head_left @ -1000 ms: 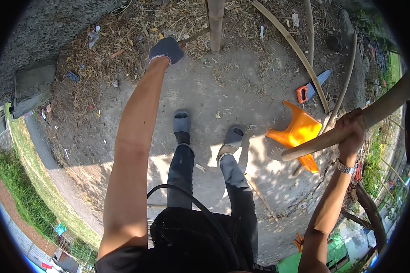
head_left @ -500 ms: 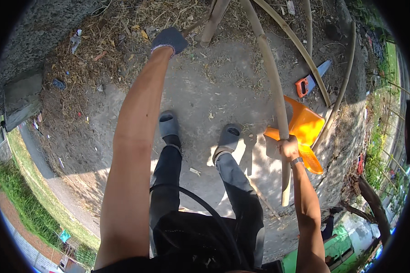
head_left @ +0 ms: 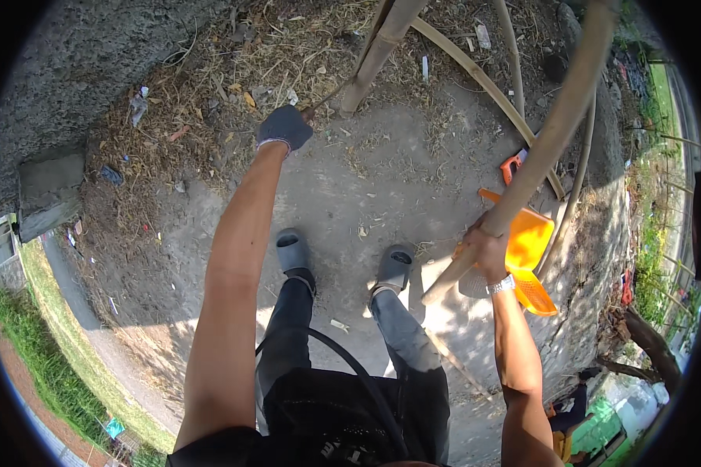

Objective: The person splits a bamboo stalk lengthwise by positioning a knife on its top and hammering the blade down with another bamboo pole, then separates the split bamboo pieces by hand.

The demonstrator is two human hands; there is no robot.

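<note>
While two grey slippers [head_left: 343,261] stood on dirt ground [head_left: 413,167], four bamboo poles showed. Right hand [head_left: 483,247], grip closed round thick bamboo pole [head_left: 549,132] running toward 1 o'clock. Gloved left hand [head_left: 285,127], 12 o'clock, grip closed on thin stick [head_left: 325,100]. One orange stool [head_left: 528,251] beside right hand.

No screens, signs or intact packages. Only litter: a crumpled pale wrapper [head_left: 138,105] on the straw at upper left, and a small white packet scrap [head_left: 425,68] on the dirt near the top, too small to show a label.
</note>
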